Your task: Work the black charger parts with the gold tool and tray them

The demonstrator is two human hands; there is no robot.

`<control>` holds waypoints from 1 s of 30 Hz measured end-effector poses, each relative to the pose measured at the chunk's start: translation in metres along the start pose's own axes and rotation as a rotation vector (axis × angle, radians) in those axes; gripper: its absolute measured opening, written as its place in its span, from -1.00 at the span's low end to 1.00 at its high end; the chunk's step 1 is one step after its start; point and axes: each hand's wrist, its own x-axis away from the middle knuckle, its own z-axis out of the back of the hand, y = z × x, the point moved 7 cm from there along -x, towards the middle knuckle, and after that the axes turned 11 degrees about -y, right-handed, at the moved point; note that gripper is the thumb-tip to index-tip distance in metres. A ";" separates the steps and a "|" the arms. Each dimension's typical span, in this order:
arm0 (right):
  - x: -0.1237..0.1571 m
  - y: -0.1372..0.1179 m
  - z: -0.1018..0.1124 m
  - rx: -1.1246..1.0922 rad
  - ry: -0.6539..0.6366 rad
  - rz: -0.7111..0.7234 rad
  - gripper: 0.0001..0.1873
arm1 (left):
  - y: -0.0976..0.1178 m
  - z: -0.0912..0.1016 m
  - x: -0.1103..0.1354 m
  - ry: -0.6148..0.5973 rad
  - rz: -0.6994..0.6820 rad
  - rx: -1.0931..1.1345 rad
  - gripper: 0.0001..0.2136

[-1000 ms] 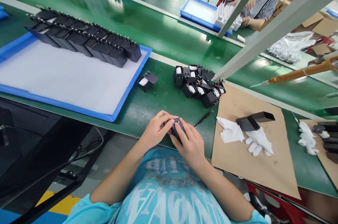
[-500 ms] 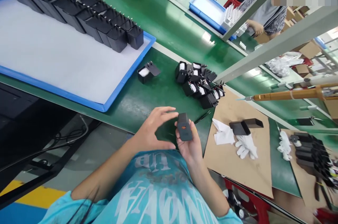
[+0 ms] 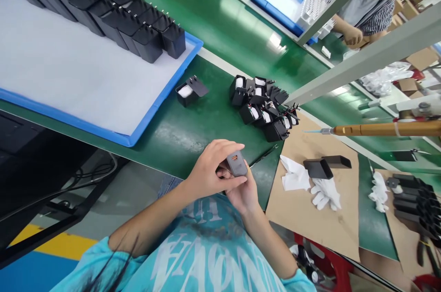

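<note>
A black plug charger [image 3: 237,165] with an orange port in its end face is held in front of my chest. My left hand [image 3: 208,168] closes around it, with fingers on the upper edge and thumb on the lower edge. From beneath and to the right, my right hand [image 3: 245,194] grips the same charger; some of its fingers are hidden. Just beyond my hands, dark tweezers [image 3: 263,156] lie on the green bench. One charger with its pronged cover ajar [image 3: 189,92] rests near the tray, white material showing inside. Several more opened chargers [image 3: 263,107] are clustered farther right.
A blue-rimmed tray [image 3: 138,133] at left carries rows of black chargers. On brown cardboard [image 3: 303,223] lie a white cloth [image 3: 294,175], a glove [image 3: 326,194] and black housings [image 3: 317,169]. A gold-coloured screwdriver [image 3: 372,130] hangs at right. Another person's hand [image 3: 353,35] shows across the bench.
My left hand has moved right and closed onto the charger, which my right hand was holding alone. The charger has tilted slightly. The whole view has shifted a little.
</note>
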 end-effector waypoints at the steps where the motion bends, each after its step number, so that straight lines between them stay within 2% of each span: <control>1: 0.000 0.001 -0.001 -0.023 -0.005 -0.010 -0.56 | 0.001 -0.001 -0.001 -0.002 -0.007 0.002 -0.49; 10: 0.002 0.008 0.000 -0.313 0.029 -0.059 -0.63 | 0.000 -0.004 -0.008 -0.012 -0.001 0.000 -0.48; 20: 0.000 0.007 -0.003 -0.304 -0.014 -0.035 -0.62 | -0.003 -0.005 -0.006 -0.040 -0.007 0.007 -0.45; 30: 0.000 0.010 -0.005 -0.292 -0.088 -0.064 -0.55 | 0.012 -0.007 -0.002 -0.051 -0.018 -0.145 -0.45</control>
